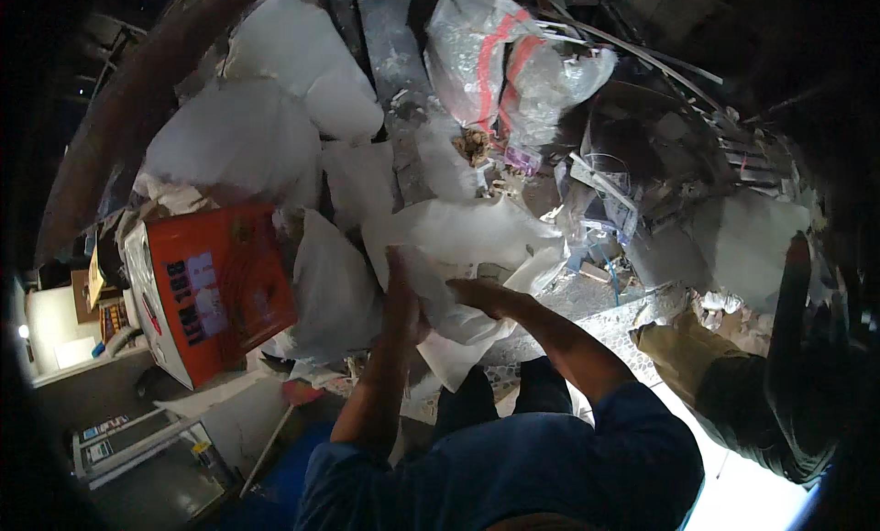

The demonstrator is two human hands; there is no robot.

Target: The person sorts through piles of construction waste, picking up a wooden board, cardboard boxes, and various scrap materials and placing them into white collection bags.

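A large white woven sack (467, 228) lies before my legs, its mouth spread wide and its lower edge folded towards me. My left hand (407, 300) grips the sack's near left side, the fingers partly hidden by the fabric. My right hand (478, 296) reaches over the sack's opening and touches its folded rim; whether the fingers are closed on it is not clear. Inside the sack some pale, flat pieces (491, 273) show, too dim to name. Another white sack (330, 290) stands close to the left of my left forearm.
An orange box (227, 290) bearing writing stands at left. Filled white sacks (234, 139) are piled behind it. Translucent sacks with red stripes (481, 63) stand at the back. Loose scraps (605, 187) litter the right. A tan and dark shape (694, 359), unclear, is near my right elbow.
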